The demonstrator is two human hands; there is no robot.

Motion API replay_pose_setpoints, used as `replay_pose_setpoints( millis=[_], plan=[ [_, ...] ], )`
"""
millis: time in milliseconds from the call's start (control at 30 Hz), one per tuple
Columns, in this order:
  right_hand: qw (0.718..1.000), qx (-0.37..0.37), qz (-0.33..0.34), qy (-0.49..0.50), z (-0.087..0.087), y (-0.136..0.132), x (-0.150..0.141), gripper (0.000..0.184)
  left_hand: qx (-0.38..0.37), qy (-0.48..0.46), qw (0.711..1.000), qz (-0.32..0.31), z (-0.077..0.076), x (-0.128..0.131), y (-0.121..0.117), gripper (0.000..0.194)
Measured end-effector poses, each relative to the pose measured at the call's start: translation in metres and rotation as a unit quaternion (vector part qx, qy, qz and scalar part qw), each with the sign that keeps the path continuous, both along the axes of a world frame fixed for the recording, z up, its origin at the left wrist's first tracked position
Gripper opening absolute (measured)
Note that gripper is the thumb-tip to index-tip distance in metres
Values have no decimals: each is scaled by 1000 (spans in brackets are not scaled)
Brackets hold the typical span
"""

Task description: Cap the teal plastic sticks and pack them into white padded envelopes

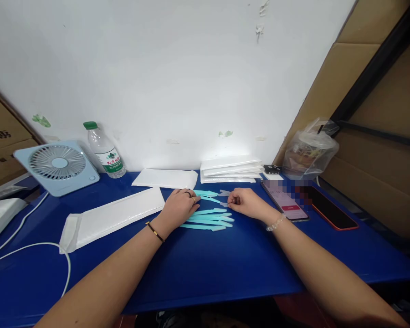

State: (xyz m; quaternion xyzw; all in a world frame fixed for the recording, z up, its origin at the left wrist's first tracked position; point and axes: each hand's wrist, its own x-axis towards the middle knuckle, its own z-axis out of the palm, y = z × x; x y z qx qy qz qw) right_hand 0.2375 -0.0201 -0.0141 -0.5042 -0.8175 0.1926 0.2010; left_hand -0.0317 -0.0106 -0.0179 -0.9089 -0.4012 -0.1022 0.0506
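Note:
Several slim turquoise eyebrow razors (208, 222) lie side by side on the blue table (205, 269). My left hand (180, 207) is closed around the handle of one eyebrow razor (210, 199), whose tip points right. Another turquoise razor (205, 193) lies just beyond it, partly hidden by the fingers. My right hand (246, 203) faces it, thumb and fingers pinched on a small translucent blade cover (223, 204). A second translucent cover (224, 193) lies just past those fingertips.
White padded mailers (114, 218) lie left and behind, with more stacked mailers (228, 167) by the wall. A blue fan (59, 166) and water bottle (105, 150) stand left. Two phones (285, 200) and a bagged drink cup (309, 152) are right. A white cable (37, 243) crosses the left.

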Motion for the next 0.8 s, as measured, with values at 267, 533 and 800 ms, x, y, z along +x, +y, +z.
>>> replay_pose_setpoints(
  millis=[267, 533, 800],
  plan=[
    [999, 24, -9, -27, 3, -3, -10, 10, 12, 23, 1000, -3, 2, 3, -5, 33],
    [997, 63, -15, -42, -5, -1, -19, 10, 1, -5, 1000, 0, 0, 5, -10, 35],
    [992, 84, -44, -79, -6, -1, -20, 15, -38, -16, 999, -17, 3, 15, -24, 41]
  ],
)
